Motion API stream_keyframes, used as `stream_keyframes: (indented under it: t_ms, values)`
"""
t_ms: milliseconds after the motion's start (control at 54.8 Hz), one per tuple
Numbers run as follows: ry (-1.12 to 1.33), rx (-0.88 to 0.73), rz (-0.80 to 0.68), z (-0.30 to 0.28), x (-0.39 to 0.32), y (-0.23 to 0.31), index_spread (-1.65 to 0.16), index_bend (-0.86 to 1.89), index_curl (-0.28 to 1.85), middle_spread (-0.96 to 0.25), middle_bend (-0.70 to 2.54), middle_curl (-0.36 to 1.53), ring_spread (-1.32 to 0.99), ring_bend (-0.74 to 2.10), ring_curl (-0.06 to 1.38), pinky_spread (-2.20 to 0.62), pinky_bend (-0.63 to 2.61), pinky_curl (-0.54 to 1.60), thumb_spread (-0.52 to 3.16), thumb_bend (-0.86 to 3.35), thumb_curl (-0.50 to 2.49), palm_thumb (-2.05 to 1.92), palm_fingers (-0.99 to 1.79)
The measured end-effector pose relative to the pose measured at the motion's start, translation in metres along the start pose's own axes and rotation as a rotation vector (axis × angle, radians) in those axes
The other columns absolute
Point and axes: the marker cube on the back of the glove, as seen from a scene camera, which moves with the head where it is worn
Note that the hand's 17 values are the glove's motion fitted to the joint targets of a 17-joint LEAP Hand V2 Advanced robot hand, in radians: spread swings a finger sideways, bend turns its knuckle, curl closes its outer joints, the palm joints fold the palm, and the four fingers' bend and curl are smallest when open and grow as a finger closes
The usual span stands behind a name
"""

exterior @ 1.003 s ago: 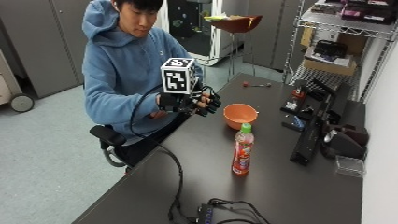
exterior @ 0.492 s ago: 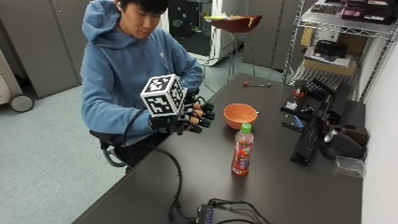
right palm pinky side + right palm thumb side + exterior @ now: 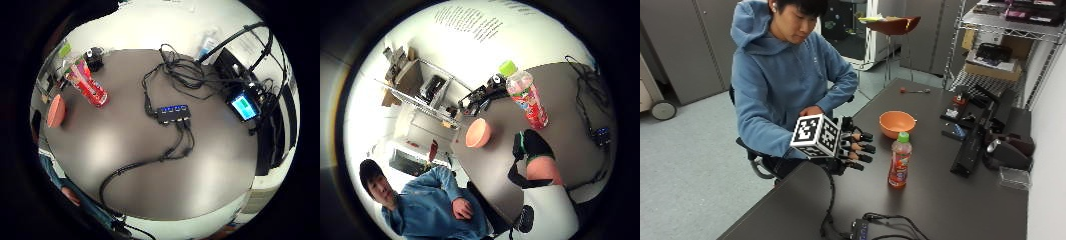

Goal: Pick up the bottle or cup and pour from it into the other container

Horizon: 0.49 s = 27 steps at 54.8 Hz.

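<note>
A bottle of red drink [image 3: 899,161] with a green cap stands upright near the middle of the dark table [image 3: 939,200]. Just beyond it sits an orange bowl [image 3: 897,123]. My gloved right hand [image 3: 852,146] hovers above the table to the left of the bottle, a short gap away, its fingers relaxed and pointing at the bottle, holding nothing. In the thumb side palm view the bottle [image 3: 526,98] and bowl [image 3: 478,133] show past a fingertip [image 3: 536,146]. In the little finger side palm view the bottle [image 3: 88,85] and bowl [image 3: 56,110] lie at the table's far end.
A USB hub with cables [image 3: 863,229] lies at the near table edge. Black devices [image 3: 973,140] and a clear box [image 3: 1014,177] crowd the right side by the wall. A wire shelf [image 3: 999,45] stands behind. The person's bare left hand [image 3: 811,110] rests near their body.
My gloved hand has dropped lower and moved along the table toward the bottle. Bottle and bowl have not moved.
</note>
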Motion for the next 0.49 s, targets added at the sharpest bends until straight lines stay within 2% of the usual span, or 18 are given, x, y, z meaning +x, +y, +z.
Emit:
stream_keyframes:
  t_ms: [492]
  values:
    - [-0.344, 0.039, 0.097, 0.066, 0.019, -0.025, -0.29, 0.11, 0.19, 0.05, 0.21, 0.33, 0.06, 0.46, 0.31, 0.23, 0.46, 0.36, 0.91, -0.03, 0.51, 0.77, 0.12]
